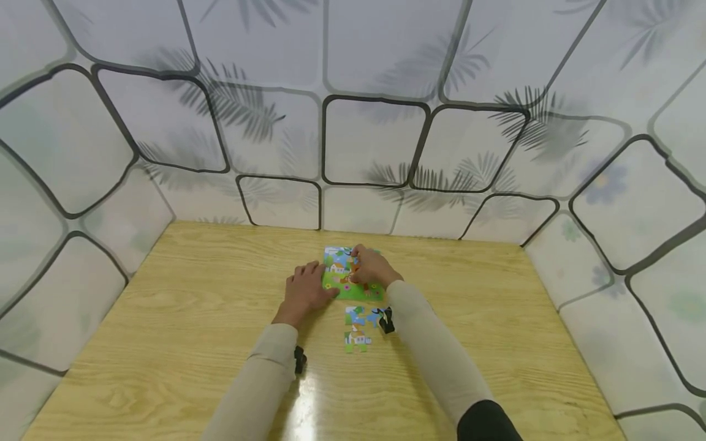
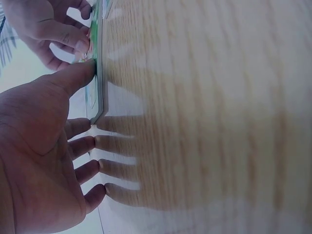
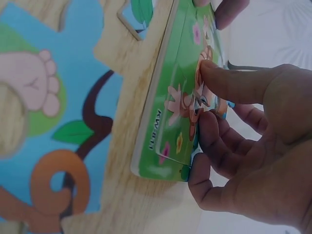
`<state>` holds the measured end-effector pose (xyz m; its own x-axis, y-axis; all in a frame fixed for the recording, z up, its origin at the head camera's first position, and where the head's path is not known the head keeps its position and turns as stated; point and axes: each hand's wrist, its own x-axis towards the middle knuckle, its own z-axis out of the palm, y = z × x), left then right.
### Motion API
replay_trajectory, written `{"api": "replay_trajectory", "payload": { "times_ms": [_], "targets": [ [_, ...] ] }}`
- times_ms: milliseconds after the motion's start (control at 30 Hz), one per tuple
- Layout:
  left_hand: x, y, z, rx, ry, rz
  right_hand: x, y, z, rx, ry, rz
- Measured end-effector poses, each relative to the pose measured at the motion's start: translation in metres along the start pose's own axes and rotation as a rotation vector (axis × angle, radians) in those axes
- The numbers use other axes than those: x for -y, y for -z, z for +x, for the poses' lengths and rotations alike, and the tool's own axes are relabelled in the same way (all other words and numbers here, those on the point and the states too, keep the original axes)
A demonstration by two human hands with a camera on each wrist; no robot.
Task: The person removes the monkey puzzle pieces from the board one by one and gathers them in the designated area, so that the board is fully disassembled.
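Note:
A jigsaw puzzle board (image 1: 335, 293) with a green border and a cartoon scene lies flat toward the back of the table. My right hand (image 1: 376, 268) is over its right part, thumb and fingertips pinching a puzzle piece (image 3: 199, 97) with an orange-brown animal picture, tilted up from the board's face. At the board's left side, my left hand (image 1: 305, 290) has its fingers spread and the fingertips on the tabletop. The left thumb (image 2: 78, 75) presses on the board's near edge. My right hand covers much of the picture in the head view.
Several loose puzzle pieces (image 1: 356, 338) lie on the wooden table (image 1: 220, 318) just in front of the board, some beneath my right wrist. A wall (image 1: 364, 141) with a stone-and-leaf pattern stands close behind the board, and similar walls flank the table.

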<state>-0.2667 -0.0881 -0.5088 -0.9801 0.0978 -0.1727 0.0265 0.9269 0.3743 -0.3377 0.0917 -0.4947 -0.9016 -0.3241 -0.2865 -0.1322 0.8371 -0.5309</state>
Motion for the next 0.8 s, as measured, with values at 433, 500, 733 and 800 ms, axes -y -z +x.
{"api": "replay_trajectory", "payload": {
  "times_ms": [433, 500, 733, 800],
  "targets": [
    [0.001, -0.001, 0.002, 0.001, 0.006, 0.015, -0.005, -0.005, -0.016, -0.091, 0.095, 0.108],
    [0.001, -0.001, 0.002, 0.004, 0.008, 0.017, -0.006, -0.005, -0.016, -0.096, 0.096, 0.118],
    [0.000, -0.001, 0.002, -0.006, 0.002, 0.011, -0.009, -0.007, -0.014, -0.120, 0.065, 0.102],
    [0.000, 0.000, 0.002, -0.003, 0.003, 0.007, -0.008, -0.007, -0.015, -0.133, 0.063, 0.081]
  ]
}}
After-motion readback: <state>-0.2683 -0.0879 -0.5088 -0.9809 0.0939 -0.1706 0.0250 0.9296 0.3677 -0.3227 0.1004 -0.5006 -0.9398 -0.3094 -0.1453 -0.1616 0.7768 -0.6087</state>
